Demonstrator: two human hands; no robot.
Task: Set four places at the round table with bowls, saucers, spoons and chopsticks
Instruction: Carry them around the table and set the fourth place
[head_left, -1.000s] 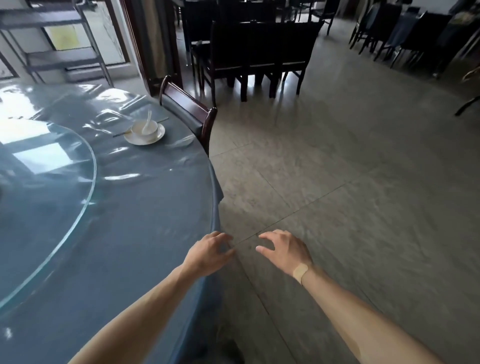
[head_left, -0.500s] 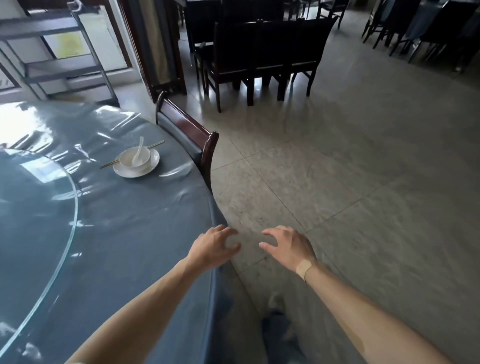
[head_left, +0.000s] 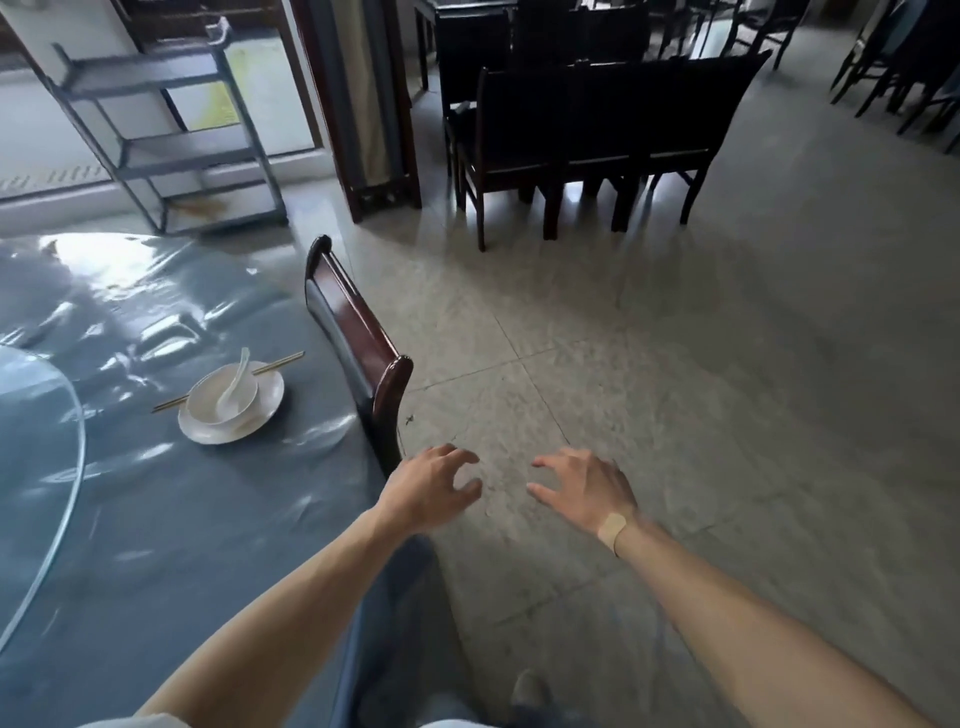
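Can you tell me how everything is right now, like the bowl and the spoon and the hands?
bowl: upright on the saucer.
saucer: flat on the round table.
spoon: inside the bowl, handle leaning up.
chopsticks: lying flat behind the bowl.
left hand: open, empty.
right hand: open, empty.
chair: pushed in at the table.

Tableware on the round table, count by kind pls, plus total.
Bowl: 1
Saucer: 1
Spoon: 1
Chopsticks: 1 pair, lying behind the bowl
Total: 4 items, one place set. Both hands are empty.
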